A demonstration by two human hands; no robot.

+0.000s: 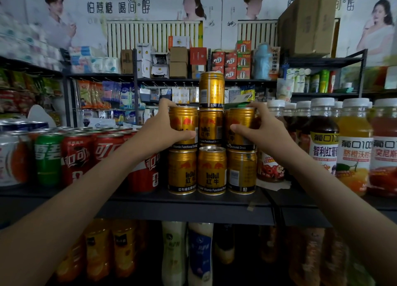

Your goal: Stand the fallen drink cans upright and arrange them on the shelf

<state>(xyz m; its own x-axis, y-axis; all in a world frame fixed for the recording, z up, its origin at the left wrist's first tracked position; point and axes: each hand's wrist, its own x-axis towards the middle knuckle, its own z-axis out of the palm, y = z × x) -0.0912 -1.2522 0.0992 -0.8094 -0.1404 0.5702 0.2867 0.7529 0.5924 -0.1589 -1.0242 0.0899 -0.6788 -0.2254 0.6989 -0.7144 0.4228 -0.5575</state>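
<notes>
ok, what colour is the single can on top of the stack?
The top can is gold; head view shows it best.

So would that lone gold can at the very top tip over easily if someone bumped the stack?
Probably yes: the top can stands on only the middle can, with nothing beside it. It looks like stiff metal, so it should not dent easily. Once down, its round body would likely roll off the shelf.
</notes>
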